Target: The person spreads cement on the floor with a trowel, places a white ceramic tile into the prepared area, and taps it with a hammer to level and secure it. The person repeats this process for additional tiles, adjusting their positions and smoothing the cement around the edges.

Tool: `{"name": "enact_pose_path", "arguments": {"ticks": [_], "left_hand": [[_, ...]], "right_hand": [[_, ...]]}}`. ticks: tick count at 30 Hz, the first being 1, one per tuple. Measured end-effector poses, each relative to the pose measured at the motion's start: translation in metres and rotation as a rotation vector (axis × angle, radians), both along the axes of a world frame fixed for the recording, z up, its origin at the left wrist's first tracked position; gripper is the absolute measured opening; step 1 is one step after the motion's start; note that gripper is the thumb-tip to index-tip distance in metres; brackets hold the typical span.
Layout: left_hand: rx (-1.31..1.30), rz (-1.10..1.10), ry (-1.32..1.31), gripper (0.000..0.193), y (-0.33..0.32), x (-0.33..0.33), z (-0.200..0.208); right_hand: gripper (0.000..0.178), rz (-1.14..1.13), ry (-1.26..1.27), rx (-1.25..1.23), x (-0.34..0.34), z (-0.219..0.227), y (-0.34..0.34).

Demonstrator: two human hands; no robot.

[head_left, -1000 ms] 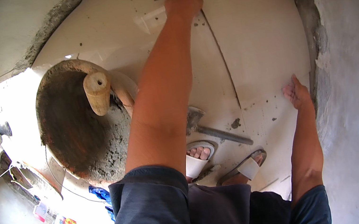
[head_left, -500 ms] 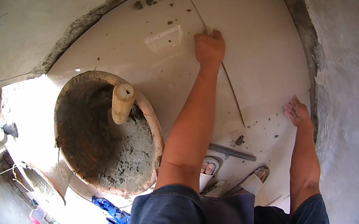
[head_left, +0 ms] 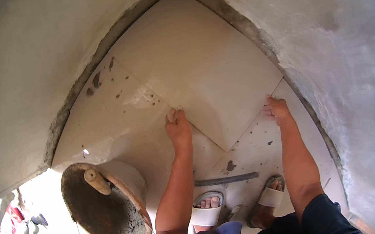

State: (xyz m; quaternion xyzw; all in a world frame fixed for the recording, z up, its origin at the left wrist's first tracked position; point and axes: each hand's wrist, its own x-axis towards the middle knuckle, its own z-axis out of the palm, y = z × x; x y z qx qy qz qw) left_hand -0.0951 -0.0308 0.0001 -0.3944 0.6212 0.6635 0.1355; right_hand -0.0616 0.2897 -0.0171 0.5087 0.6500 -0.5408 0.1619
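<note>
A large glossy beige floor tile (head_left: pixel 191 68) lies in the corner between two walls, its near corner pointing toward me. My left hand (head_left: pixel 179 127) is closed at the tile's left edge, fingertips curled on the seam. On the tile's right edge, near the right wall, my right hand (head_left: pixel 276 109) has its fingers bent around the rim. A thin dark gap shows along the seam from my left hand to the near corner. Whether any fingertips reach under the tile is hidden.
Left of my arm stands a mortar-crusted bucket (head_left: pixel 133 176) with wet mortar and a wooden-handled tool (head_left: pixel 97 181) inside. A dark grey bar (head_left: pixel 226 180) lies before my sandaled feet. Mortar crumbs (head_left: pixel 230 165) dot the laid tiles. Rough plaster edges line the walls (head_left: pixel 332 56).
My view has turned toward the corner, so the tile appears rotated and the bucket sits lower left. Both hands remain at the tile's edges.
</note>
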Motion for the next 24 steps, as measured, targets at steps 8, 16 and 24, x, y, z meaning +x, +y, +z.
{"name": "enact_pose_path", "arguments": {"ticks": [8, 16, 24], "left_hand": [[-0.012, 0.193, -0.034, 0.050, 0.016, -0.010, 0.005], [-0.088, 0.141, -0.051, 0.048, 0.020, -0.013, 0.010], [-0.072, 0.119, -0.048, 0.050, 0.014, -0.014, 0.003]], "right_hand": [[0.039, -0.042, 0.050, -0.013, 0.001, 0.004, -0.006], [0.040, -0.034, 0.046, -0.063, -0.001, 0.008, -0.004], [0.040, -0.026, 0.079, -0.041, 0.000, 0.008, -0.005]]}}
